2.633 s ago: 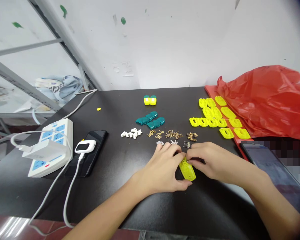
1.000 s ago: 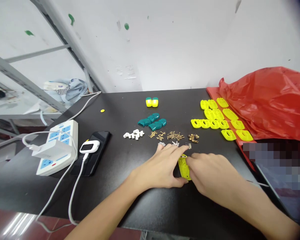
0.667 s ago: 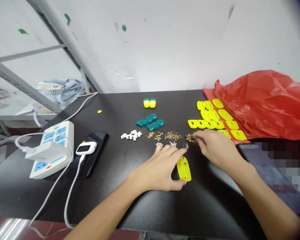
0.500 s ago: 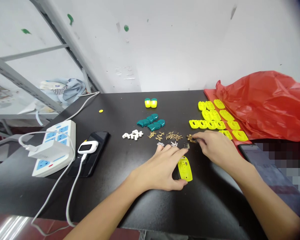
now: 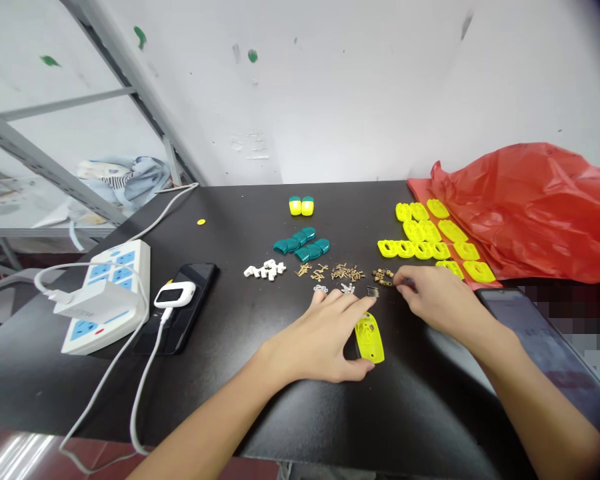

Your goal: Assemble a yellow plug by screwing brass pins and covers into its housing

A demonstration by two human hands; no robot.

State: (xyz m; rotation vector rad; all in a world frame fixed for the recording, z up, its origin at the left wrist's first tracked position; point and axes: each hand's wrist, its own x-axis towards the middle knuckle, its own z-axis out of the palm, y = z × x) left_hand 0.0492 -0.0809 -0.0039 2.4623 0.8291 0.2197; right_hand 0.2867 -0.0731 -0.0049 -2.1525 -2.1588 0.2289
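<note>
My left hand (image 5: 330,337) holds a yellow shell (image 5: 370,341) down on the dark table, thumb at its lower end and fingers at its top. My right hand (image 5: 433,293) is pinched closed just right of a small pile of brass nuts (image 5: 381,276); what its fingertips hold, if anything, is too small to make out. Dark pins (image 5: 373,291) lie above the shell. Brass screws (image 5: 347,272), smaller brass pieces (image 5: 319,273), clear bits (image 5: 348,288) and white parts (image 5: 265,270) are spread to the left.
Teal covers (image 5: 303,244) and two yellow-teal pieces (image 5: 301,205) lie farther back. Yellow shells (image 5: 414,249) sit at right by a red bag (image 5: 535,213) and a phone (image 5: 540,347). At left are a power strip (image 5: 113,293), cables and another phone (image 5: 195,307).
My right hand has moved slightly right, away from the brass nuts, which now show more fully. My left hand and the yellow shell have stayed in place.
</note>
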